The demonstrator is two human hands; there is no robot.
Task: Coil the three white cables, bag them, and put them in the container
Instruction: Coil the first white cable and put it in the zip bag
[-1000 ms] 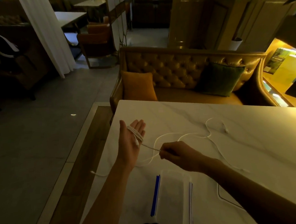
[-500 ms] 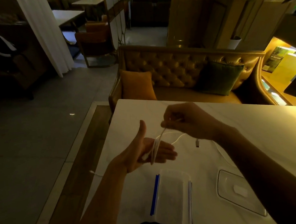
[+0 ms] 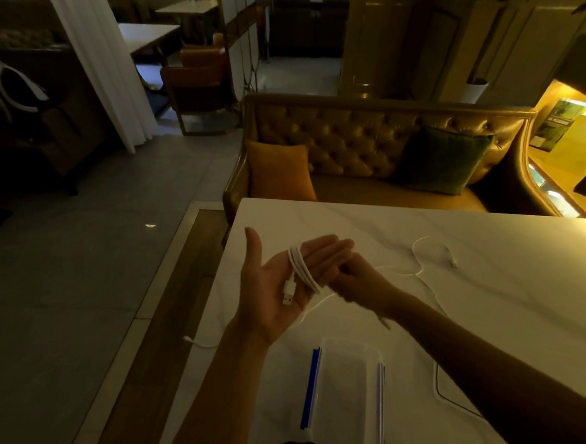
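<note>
While the left hand (image 3: 275, 284) lies palm up with its grip spread flat, a white cable (image 3: 301, 272) sits in several turns around its fingers (image 3: 324, 254), the USB plug (image 3: 288, 292) resting on the palm. Right hand (image 3: 360, 281) is just behind those fingers, grip closed on the loose run of the same cable; the exact pinch is hidden. From that grip the slack trails away across the tabletop (image 3: 494, 278) to a far plug (image 3: 453, 261). Nearer the body than both grips: clear bags (image 3: 346, 390) with coloured zip strips; a container lid (image 3: 449, 394) partly under the right forearm. Another cable end (image 3: 196, 341) hangs off the tabletop edge, below the left wrist.

Step, judged: coiling, first cable, unfinished. Next move needs more turns taken up with steady tension, so the loops do not slip off.
</note>
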